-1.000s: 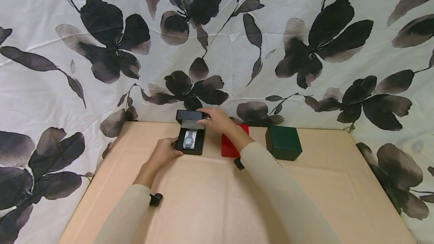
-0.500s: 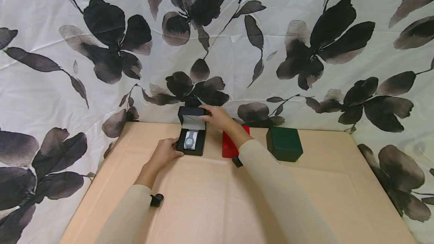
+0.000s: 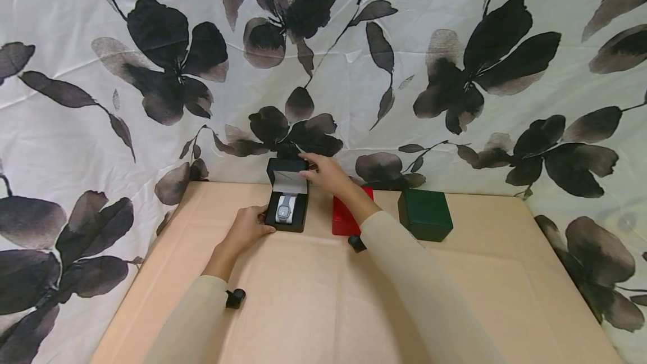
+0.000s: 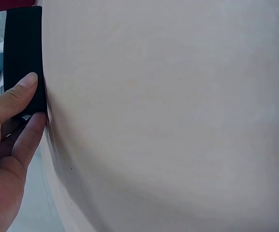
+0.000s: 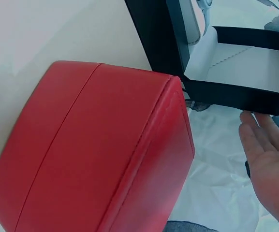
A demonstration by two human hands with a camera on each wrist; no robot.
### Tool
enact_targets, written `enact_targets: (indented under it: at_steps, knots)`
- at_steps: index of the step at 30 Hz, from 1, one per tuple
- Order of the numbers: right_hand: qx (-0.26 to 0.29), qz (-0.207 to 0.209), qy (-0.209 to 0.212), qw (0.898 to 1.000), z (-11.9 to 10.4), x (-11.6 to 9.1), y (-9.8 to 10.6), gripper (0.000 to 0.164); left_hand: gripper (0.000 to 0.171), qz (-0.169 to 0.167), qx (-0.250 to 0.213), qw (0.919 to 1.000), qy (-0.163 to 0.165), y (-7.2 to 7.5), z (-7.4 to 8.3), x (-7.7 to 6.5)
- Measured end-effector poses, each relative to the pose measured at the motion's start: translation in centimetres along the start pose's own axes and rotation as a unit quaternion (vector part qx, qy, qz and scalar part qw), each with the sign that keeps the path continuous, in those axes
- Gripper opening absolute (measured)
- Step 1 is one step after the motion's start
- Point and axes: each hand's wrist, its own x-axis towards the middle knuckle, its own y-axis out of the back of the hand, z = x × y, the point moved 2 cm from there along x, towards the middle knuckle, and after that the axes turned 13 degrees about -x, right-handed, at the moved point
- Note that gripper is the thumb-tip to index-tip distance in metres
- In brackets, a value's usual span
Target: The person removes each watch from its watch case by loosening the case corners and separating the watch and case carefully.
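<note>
A black watch box (image 3: 290, 228) stands on the table with its lid (image 3: 290, 183) raised, showing a pale lining. Inside the base sits a wristwatch (image 3: 284, 210) with a squarish face, wrapped round a white cushion. My left hand (image 3: 246, 227) holds the front left corner of the box, its thumb (image 4: 29, 80) on the front wall. At the lid's right edge, my right hand (image 3: 326, 176) pinches the rim between thumb and fingers; in the right wrist view the fingertips (image 5: 248, 118) touch the lid's side wall.
A red box (image 3: 343, 219) stands right of the watch box, partly hidden under my right forearm. Farther right is a dark green box (image 3: 425, 215). Behind the tan table (image 3: 298, 296) hangs a white cloth (image 3: 349, 77) with dark flowers.
The lid has tipped farther back under my right hand, and more of its pale lining shows. My left hand has kept its hold on the box.
</note>
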Motion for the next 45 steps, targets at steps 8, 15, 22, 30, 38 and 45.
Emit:
enact_targets:
  at_steps: [8, 15, 22, 30, 38, 45]
  knots:
    - [-0.038, 0.025, 0.012, 0.999, -0.3, 0.0, 0.0, 0.041, 0.073, -0.004, -0.005, 0.9999, 0.011, 0.0, -0.2, 0.0]
    - [-0.043, 0.031, 0.016, 0.998, -0.2, 0.3, 0.1, 0.040, 0.072, -0.004, -0.004, 0.9999, 0.013, 0.1, -0.1, 0.0]
    - [-0.038, 0.020, 0.014, 0.999, -0.1, 0.0, 0.2, 0.042, 0.073, -0.004, -0.006, 0.9998, 0.017, 0.1, 0.0, 0.0]
    - [-0.013, 0.023, 0.014, 1.000, 0.3, -1.1, 0.5, 0.046, 0.073, -0.007, -0.017, 0.9996, 0.023, 0.2, 0.3, -0.1]
    - [0.002, 0.019, 0.009, 1.000, -0.2, -3.1, 0.9, 0.048, 0.084, -0.014, -0.026, 0.9991, 0.030, 0.8, 0.8, -0.2]
    - [0.030, 0.009, 0.010, 0.999, -0.5, -4.5, 0.5, 0.049, 0.089, -0.007, -0.013, 0.9999, 0.007, 1.8, 1.4, -0.5]
